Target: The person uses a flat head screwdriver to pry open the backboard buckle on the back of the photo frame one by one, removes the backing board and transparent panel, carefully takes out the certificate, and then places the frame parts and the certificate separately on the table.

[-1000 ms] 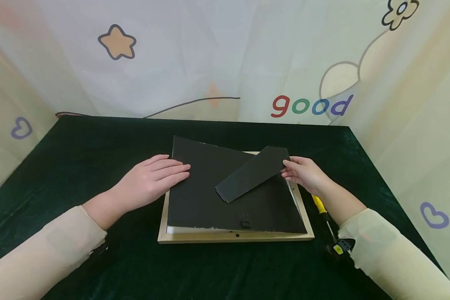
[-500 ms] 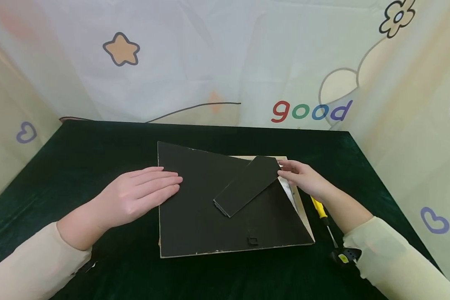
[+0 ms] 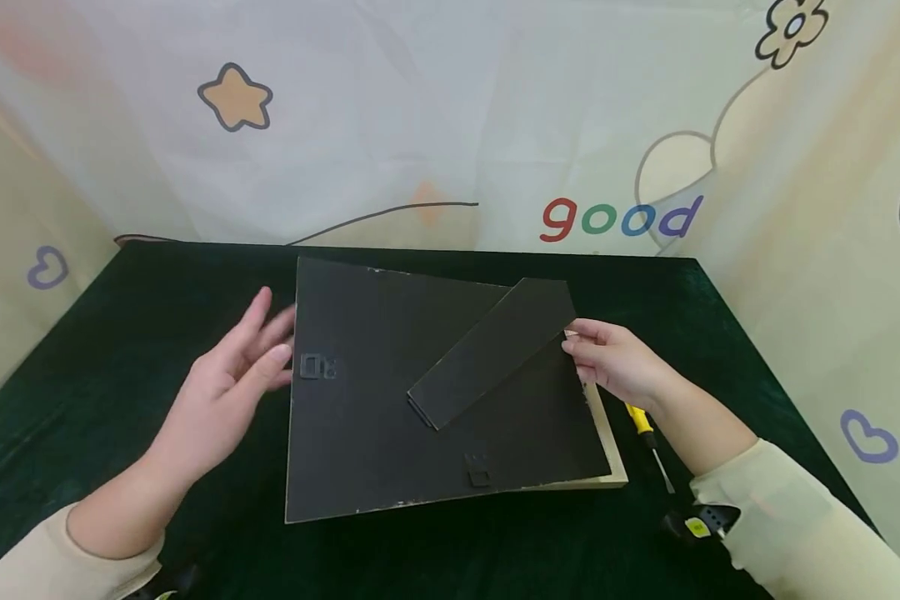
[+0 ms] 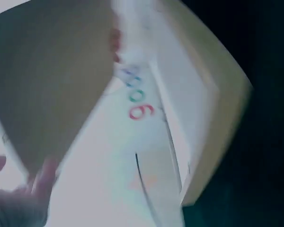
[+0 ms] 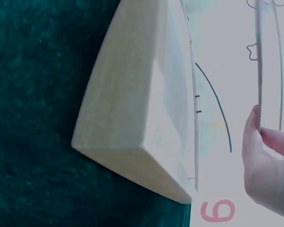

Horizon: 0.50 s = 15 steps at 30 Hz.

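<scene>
The black backing board [image 3: 367, 333] of a picture frame is lifted and tilted in the head view, its left side highest over the table. A black easel leg [image 3: 495, 354] lies slantwise across it. My right hand [image 3: 622, 358] pinches the board's right edge between thumb and fingers, as the right wrist view also shows. At the left edge, my left hand [image 3: 221, 392] has its fingers extended, some tips passing behind the board. Beneath lies the pale wooden frame [image 3: 605, 433], mostly hidden in the head view; the left wrist view shows its wooden side [image 4: 227, 113] below the raised board [image 4: 47, 80].
A yellow-handled screwdriver [image 3: 640, 419] lies right of the frame, close to my right forearm. Dark green cloth [image 3: 390, 558] covers the table. Behind stands a pale printed curtain [image 3: 375, 100] with the word "good".
The backing board has risen off the frame and shifted left, its left side tilting up. My left hand has moved from lying on top of the board to its left edge. The right hand keeps its pinch.
</scene>
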{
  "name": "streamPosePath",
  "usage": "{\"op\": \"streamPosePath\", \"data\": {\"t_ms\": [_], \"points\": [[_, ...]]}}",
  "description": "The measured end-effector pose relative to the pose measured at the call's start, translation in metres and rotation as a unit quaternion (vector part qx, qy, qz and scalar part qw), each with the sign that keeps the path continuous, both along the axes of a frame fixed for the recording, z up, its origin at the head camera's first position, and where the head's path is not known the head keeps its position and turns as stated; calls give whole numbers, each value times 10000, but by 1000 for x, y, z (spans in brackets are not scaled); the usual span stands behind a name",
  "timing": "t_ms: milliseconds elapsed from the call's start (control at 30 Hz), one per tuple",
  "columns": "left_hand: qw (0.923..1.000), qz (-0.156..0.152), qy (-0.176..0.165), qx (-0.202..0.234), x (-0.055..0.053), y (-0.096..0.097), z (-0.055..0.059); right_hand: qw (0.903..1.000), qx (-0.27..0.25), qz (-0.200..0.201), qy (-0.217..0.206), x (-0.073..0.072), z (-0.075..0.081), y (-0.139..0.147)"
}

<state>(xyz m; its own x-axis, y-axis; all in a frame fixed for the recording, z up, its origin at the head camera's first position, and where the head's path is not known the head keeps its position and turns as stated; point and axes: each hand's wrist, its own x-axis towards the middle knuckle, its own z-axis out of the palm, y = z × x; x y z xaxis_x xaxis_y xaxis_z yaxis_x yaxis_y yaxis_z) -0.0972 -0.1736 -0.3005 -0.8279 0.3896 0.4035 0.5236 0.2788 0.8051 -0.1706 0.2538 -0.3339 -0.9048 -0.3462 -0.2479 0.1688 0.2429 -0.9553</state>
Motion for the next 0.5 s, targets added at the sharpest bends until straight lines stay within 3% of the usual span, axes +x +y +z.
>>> {"op": "streamPosePath", "data": {"t_ms": [33,67,133,200,267,333,400,500], "points": [[9941,-154,-983,425,1,-2,1,10000,3,-58,20,0,1,0],[9779,-344,-1883,842,2,-5,1,10000,1,-78,13,0,2,1],[9336,-813,-3112,1579,2,-9,-3,9999,-27,-85,-46,1,3,3],[8922,-1186,-3810,2115,2,-9,-9,9999,-69,-90,-106,2,2,4],[8633,-1501,-4147,2452,3,-8,-14,9999,-101,-77,-95,2,1,4],[8515,-1805,-4184,2594,4,-6,-18,9999,-67,-80,-41,1,0,3],[8402,-1896,-4221,2826,7,-5,-22,9999,110,-19,60,1,-1,3],[8367,-1845,-4103,3123,14,-9,-29,9935,997,184,526,1,-4,3]]}}
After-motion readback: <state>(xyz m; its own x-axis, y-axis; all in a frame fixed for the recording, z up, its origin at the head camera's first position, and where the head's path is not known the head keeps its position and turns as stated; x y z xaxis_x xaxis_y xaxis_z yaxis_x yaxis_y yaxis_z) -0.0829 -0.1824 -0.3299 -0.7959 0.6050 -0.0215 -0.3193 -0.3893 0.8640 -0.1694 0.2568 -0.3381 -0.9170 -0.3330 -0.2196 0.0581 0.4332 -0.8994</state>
